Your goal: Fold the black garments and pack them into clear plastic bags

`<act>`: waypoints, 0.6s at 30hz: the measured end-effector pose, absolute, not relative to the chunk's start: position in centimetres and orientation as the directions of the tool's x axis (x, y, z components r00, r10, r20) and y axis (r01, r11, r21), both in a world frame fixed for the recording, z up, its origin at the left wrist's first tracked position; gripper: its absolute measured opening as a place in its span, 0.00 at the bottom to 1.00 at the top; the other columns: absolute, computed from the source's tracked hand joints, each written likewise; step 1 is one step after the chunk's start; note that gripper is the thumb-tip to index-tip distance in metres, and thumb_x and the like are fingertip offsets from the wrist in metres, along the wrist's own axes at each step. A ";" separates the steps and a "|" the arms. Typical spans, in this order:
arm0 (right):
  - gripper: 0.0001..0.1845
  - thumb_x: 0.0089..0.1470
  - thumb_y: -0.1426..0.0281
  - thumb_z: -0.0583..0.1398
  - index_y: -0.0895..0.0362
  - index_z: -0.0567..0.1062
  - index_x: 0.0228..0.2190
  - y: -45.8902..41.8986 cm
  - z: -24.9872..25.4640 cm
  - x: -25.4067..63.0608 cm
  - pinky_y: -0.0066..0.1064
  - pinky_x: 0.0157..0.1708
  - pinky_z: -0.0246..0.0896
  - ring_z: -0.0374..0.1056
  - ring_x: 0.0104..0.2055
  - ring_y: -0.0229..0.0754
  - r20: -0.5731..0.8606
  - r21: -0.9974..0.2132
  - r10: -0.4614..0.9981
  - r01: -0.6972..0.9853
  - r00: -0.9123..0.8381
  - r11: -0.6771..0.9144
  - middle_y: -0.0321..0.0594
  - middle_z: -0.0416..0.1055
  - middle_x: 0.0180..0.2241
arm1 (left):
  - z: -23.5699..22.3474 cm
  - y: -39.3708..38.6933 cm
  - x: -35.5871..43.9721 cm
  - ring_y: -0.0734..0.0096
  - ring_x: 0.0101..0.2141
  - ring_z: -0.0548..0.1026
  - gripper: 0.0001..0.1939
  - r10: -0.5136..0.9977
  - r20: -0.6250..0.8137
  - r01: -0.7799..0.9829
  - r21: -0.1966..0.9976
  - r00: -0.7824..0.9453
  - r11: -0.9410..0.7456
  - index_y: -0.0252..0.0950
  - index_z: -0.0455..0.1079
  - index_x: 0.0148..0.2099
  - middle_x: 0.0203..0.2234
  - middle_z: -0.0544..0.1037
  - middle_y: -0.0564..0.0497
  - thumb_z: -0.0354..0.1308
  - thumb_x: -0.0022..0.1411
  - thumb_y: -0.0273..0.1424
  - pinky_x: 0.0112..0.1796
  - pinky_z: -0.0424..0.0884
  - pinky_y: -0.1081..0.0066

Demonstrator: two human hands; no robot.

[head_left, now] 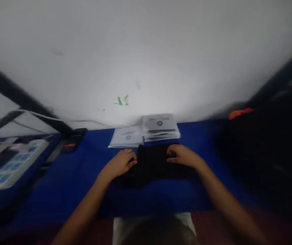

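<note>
A piece of black cloth, which looks folded, lies on the blue-covered table in front of me. My left hand is at its left edge, fingers curled and thumb tucked in against the fabric. On the other side, my right hand has its thumb and fingers closed on the upper right part of the cloth. The picture is dark and blurred, so the fingertips and the folds are hard to make out. Just beyond the cloth are flat white packets with a dark round mark: a stack and a lower pile to its left.
A white wall rises behind the blue table. At the right is a large dark heap with an orange item by it. Leftward are a dark box-like object and a white-and-blue panel. A cable runs along the wall.
</note>
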State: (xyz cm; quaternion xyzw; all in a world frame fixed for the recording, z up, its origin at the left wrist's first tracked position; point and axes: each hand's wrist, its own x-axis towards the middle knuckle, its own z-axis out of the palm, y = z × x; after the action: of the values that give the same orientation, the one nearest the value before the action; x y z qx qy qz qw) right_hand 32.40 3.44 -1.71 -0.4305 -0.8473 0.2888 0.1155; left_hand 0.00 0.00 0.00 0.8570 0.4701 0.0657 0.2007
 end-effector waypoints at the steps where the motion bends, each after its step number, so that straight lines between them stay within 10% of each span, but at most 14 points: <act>1: 0.10 0.50 0.68 0.65 0.59 0.75 0.35 3.4 -1.8 32.5 0.29 0.34 0.59 0.68 0.34 0.42 -0.070 -0.591 0.779 0.655 -0.623 0.471 0.41 0.73 0.34 | 0.1 0.0 0.0 0.62 0.39 0.71 0.05 0.837 -0.059 0.779 0.406 0.544 -0.478 0.38 0.70 0.38 0.35 0.74 0.48 0.53 0.64 0.27 0.42 0.65 0.65; 10: 0.05 0.47 0.77 0.60 0.58 0.74 0.30 2.9 0.3 33.7 0.30 0.37 0.61 0.66 0.36 0.40 0.003 -0.787 0.700 0.430 -0.714 0.442 0.40 0.72 0.33 | 3.0 -2.0 -0.6 0.69 0.36 0.72 0.08 0.768 -0.106 0.622 0.660 0.631 -0.421 0.38 0.69 0.41 0.35 0.75 0.52 0.51 0.67 0.35 0.39 0.66 0.70; 18: 0.14 0.54 0.61 0.61 0.60 0.72 0.36 1.5 1.3 33.6 0.21 0.18 0.59 0.69 0.23 0.34 -0.390 -0.917 0.401 0.391 -0.829 -0.083 0.41 0.76 0.31 | 3.5 -4.1 -0.1 0.70 0.31 0.77 0.15 0.524 -0.416 0.570 0.803 0.744 -0.172 0.36 0.71 0.42 0.31 0.79 0.50 0.61 0.59 0.41 0.32 0.68 0.75</act>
State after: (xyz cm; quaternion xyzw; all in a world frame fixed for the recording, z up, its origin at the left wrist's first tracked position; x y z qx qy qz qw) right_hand 33.61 1.53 1.30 -0.2924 -0.6773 0.6751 0.0036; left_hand -0.13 -4.09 3.47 0.7653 0.3573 -0.0218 0.5349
